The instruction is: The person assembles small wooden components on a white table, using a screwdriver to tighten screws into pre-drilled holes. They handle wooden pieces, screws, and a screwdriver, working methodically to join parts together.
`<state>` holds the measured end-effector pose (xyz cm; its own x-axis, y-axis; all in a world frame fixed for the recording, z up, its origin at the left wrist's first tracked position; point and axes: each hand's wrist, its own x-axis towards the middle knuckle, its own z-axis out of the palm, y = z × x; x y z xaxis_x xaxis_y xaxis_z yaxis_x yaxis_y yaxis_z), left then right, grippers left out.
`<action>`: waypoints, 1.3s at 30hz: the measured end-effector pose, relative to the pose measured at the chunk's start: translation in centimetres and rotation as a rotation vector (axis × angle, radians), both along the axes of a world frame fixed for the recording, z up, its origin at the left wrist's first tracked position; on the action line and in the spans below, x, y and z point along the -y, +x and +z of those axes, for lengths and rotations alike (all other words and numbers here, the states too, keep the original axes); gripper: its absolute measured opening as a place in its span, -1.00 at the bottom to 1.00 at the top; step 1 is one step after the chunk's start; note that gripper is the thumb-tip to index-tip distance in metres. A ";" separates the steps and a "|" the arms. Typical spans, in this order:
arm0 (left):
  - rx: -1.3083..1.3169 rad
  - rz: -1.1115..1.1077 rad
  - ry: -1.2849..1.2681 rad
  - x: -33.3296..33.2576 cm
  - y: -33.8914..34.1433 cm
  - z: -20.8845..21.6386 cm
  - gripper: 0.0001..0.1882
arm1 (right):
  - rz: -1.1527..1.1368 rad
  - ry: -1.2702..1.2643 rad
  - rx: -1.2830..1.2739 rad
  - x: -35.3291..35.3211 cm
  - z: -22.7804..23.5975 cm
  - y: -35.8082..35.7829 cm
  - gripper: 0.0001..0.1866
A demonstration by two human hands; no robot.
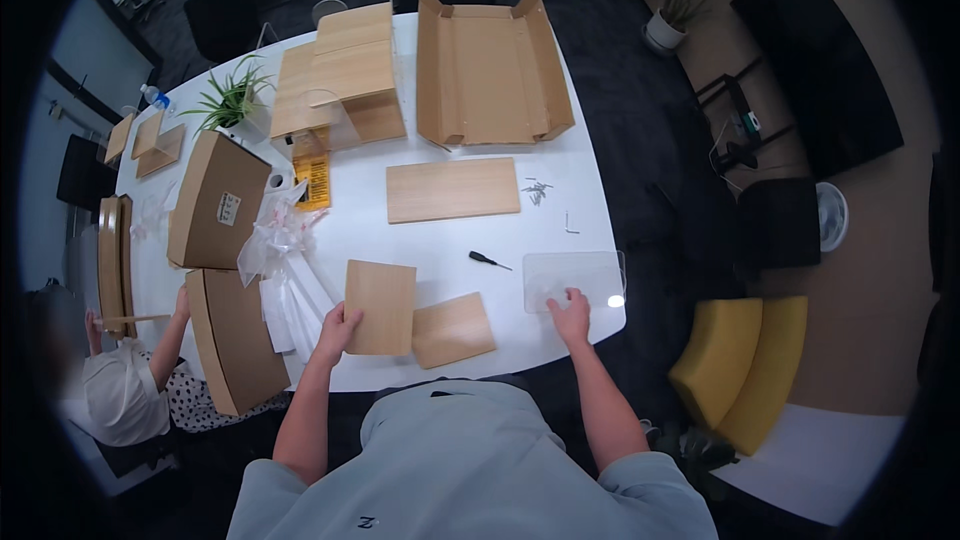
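My left hand (338, 332) is closed on the left edge of a light wooden panel (382, 305), held near the table's front edge. My right hand (570, 320) reaches over the near edge of a clear plastic sheet (590, 275), its thumb and fingers apart; whether the fingertips touch it I cannot tell. Between my hands lies a second, smaller wooden panel (455, 330), turned slightly. Beyond them is a black screwdriver (485, 258). Farther back rest a long wooden board (453, 190), a pile of screws (537, 190) and a hex key (570, 224).
An open cardboard box (490, 70) and a partly assembled wooden unit (345, 80) occupy the table's far side. Cardboard boxes (235, 340), plastic wrapping (280, 240) and a potted plant (235, 105) stand left. A co-worker (130, 390) sits at far left holding a wooden strip.
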<state>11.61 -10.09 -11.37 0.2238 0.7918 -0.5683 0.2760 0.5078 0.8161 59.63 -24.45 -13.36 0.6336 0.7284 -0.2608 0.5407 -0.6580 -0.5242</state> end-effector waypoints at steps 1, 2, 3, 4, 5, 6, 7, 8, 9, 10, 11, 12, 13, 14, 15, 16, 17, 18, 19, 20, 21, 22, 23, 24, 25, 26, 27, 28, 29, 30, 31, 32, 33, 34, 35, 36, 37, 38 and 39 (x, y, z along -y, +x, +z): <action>0.028 0.009 -0.064 0.0 -0.4 -1.3 -0.65 | -0.109 -0.084 0.083 1.1 0.0 2.3 -0.30; 0.054 0.023 -0.129 0.0 -0.7 -2.5 -0.65 | -0.201 -0.178 0.130 2.2 -0.1 4.4 -0.24; 0.082 0.035 -0.192 -0.1 -0.8 -3.9 -0.64 | -0.293 -0.271 0.178 3.0 -0.1 6.4 -0.18; 0.116 0.046 -0.277 -0.2 -1.2 -4.9 -0.61 | -0.351 -0.323 0.156 3.6 0.1 8.1 -0.13; 0.109 0.053 -0.330 0.2 -1.7 -5.8 -0.60 | -0.406 -0.375 0.134 4.0 0.3 9.7 -0.08; 0.103 0.057 -0.376 0.1 -1.7 -6.3 -0.59 | -0.465 -0.419 0.113 4.1 0.2 11.2 -0.03; 0.096 0.063 -0.422 0.0 -1.4 -6.3 -0.58 | -0.472 -0.418 0.091 4.2 -0.2 12.5 -0.01; 0.088 0.037 -0.449 0.1 -1.3 -6.1 -0.56 | -0.476 -0.417 0.071 4.3 -0.7 13.9 0.02; 0.086 0.050 -0.465 0.4 -1.6 -6.7 -0.56 | -0.473 -0.414 0.047 4.0 -1.6 15.2 0.04; 0.084 0.057 -0.484 0.8 -2.2 -7.2 -0.56 | -0.458 -0.397 0.028 3.9 -2.8 16.6 0.04; 0.082 0.066 -0.502 1.0 -2.4 -8.0 -0.56 | -0.450 -0.367 0.003 3.8 -4.0 18.1 0.02; 0.086 0.070 -0.522 1.2 -2.1 -8.2 -0.55 | -0.436 -0.338 -0.023 3.4 -5.3 19.5 0.00; 0.088 0.074 -0.540 1.2 -2.1 -8.0 -0.54 | -0.424 -0.307 -0.051 3.0 -6.4 20.3 -0.02; 0.091 0.077 -0.558 1.1 -1.8 -8.1 -0.53 | -0.430 -0.233 0.028 2.7 -7.4 20.9 -0.15; 0.043 0.089 -0.545 1.3 -1.9 -8.1 -0.53 | -0.431 -0.254 -0.019 1.5 -7.3 21.0 -0.18; -0.007 0.117 -0.535 2.3 -2.2 -8.0 -0.52 | -0.415 -0.279 -0.070 -0.4 -5.3 20.6 -0.21; -0.054 0.131 -0.520 2.6 -2.3 -7.9 -0.51 | -0.412 -0.298 -0.118 -1.7 -4.3 20.3 -0.23; -0.127 0.129 -0.484 2.5 -2.0 -7.8 -0.51 | -0.424 -0.279 -0.097 -1.8 -5.4 20.9 -0.28; -0.195 0.126 -0.448 2.3 -1.3 -7.9 -0.51 | -0.401 -0.271 -0.106 -1.8 -7.0 22.0 -0.33; -0.262 0.122 -0.412 2.1 -0.4 -8.2 -0.49 | -0.379 -0.263 -0.116 -1.7 -8.4 23.2 -0.38; -0.394 0.114 -0.294 2.0 1.0 -8.2 -0.48 | -0.348 -0.258 -0.131 -1.5 -9.6 24.0 -0.42; -0.542 0.117 -0.178 2.3 1.8 -7.7 -0.45 | -0.373 -0.197 -0.206 -1.1 -9.8 24.2 -0.49; -0.583 0.139 -0.070 2.9 1.6 -8.1 -0.43 | -0.394 -0.137 -0.292 -0.9 -9.4 24.1 -0.54; -0.619 0.152 0.043 3.1 1.8 -8.7 -0.40 | -0.398 -0.099 -0.354 -0.6 -9.2 24.1 -0.59; -0.584 0.187 0.087 3.3 2.5 -8.5 -0.38 | -0.404 -0.061 -0.405 -0.2 -8.8 24.1 -0.63; -0.600 0.190 0.191 3.7 2.6 -8.8 -0.41 | -0.426 -0.073 -0.471 -0.1 -8.3 24.2 -0.66; -0.609 0.184 0.245 3.4 4.2 -7.5 -0.46 | -0.457 -0.081 -0.525 0.0 -7.5 24.3 -0.68; -0.622 0.179 0.299 3.2 5.9 -5.4 -0.50 | -0.490 -0.059 -0.625 -0.1 -5.9 23.9 -0.69; -0.651 0.131 0.363 3.2 7.2 -3.4 -0.54 | -0.523 -0.037 -0.728 -0.2 -4.9 23.4 -0.71; -0.675 0.076 0.430 2.7 8.7 -1.4 -0.57 | -0.525 -0.036 -0.757 0.3 -5.1 23.7 -0.73; -0.708 -0.025 0.493 2.2 10.5 1.4 -0.62 | -0.525 -0.040 -0.784 0.8 -5.4 24.3 -0.74; -0.743 -0.124 0.551 1.8 12.2 4.1 -0.67 | -0.523 -0.044 -0.795 1.0 -5.5 24.3 -0.74; -0.712 -0.176 0.630 1.4 13.5 6.1 -0.71 | -0.511 -0.076 -0.790 1.1 -5.2 24.2 -0.74; -0.678 -0.231 0.708 1.0 14.7 7.7 -0.76 | -0.521 -0.070 -0.807 1.2 -5.4 24.1 -0.74; -0.641 -0.286 0.785 0.8 15.6 9.0 -0.80 | -0.530 -0.064 -0.823 1.3 -5.5 24.1 -0.73; -0.598 -0.311 0.787 0.7 16.2 10.2 -0.80 | -0.515 -0.069 -0.829 1.3 -5.4 24.0 -0.74; -0.551 -0.342 0.792 0.4 16.7 11.2 -0.81 | -0.506 -0.071 -0.834 1.4 -5.1 23.9 -0.74; -0.504 -0.374 0.795 0.3 16.9 11.8 -0.81 | -0.498 -0.074 -0.840 1.4 -5.0 23.8 -0.74; -0.497 -0.360 0.762 0.3 17.0 12.1 -0.81 | -0.482 -0.056 -0.848 1.6 -4.8 23.8 -0.74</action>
<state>28.56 -10.34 0.69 0.3970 0.9174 -0.0278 0.7123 -0.2889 0.6397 83.44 -26.03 -18.16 0.4463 0.4127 -0.7940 -0.3352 -0.7456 -0.5760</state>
